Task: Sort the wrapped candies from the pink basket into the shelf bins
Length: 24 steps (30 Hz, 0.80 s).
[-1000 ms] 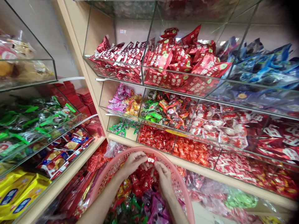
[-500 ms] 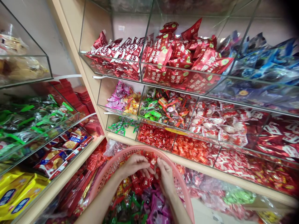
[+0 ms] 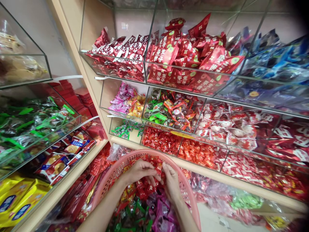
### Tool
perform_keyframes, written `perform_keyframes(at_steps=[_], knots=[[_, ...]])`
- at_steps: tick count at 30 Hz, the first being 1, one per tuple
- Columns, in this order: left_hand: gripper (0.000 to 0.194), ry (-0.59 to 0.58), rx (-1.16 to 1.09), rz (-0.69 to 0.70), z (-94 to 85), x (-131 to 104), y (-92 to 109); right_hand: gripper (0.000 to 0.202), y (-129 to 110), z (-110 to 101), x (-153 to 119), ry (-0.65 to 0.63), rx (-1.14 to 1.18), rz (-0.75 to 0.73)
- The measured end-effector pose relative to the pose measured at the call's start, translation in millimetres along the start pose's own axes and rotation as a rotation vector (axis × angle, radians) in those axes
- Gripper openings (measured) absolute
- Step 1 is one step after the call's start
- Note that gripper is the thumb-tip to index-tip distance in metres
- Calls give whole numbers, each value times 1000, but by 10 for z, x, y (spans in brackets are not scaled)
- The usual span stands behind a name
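Note:
Both of my hands reach into a pink plastic basket (image 3: 190, 203) filled with wrapped candies. My left hand (image 3: 141, 170) is closed, its bent fingers against a small red-wrapped candy (image 3: 158, 167). From the other side, my right hand (image 3: 171, 180) pinches at the same candy with thumb and finger; the exact contact is partly hidden. Under the hands lie more red candies (image 3: 142, 190). Purple-wrapped candies (image 3: 161, 209) and green-and-dark ones (image 3: 135, 214) fill the near side, partly covered by my forearms.
Wooden shelves with clear bins rise ahead, holding red candies (image 3: 160, 140), orange-red candies (image 3: 196, 149) and larger red packets (image 3: 185, 58). On the left are yellow packs (image 3: 21, 203) and green-trimmed packets (image 3: 36, 122). Plastic-bagged goods (image 3: 246, 201) lie below the right-hand shelf.
My hands stay nearly in place over the basket, the fingers shifting slightly around the red candy. The view has moved a little.

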State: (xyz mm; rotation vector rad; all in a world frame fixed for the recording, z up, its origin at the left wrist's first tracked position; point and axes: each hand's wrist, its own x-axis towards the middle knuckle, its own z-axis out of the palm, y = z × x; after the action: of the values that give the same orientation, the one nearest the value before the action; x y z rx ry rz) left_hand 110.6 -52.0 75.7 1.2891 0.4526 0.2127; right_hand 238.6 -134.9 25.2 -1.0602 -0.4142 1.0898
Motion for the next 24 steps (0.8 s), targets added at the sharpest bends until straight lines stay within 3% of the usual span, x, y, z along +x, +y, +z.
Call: perform_keyframes(at_steps=[10, 16, 24], knots=[[27, 22, -56, 5, 17, 7, -25, 24, -71, 31, -37, 3, 92, 105], [23, -8, -181, 25, 128, 24, -38, 35, -118, 43, -75, -177, 208, 284], [22, -50, -253, 32, 202, 40, -37, 38, -160, 64, -118, -260, 264, 319]])
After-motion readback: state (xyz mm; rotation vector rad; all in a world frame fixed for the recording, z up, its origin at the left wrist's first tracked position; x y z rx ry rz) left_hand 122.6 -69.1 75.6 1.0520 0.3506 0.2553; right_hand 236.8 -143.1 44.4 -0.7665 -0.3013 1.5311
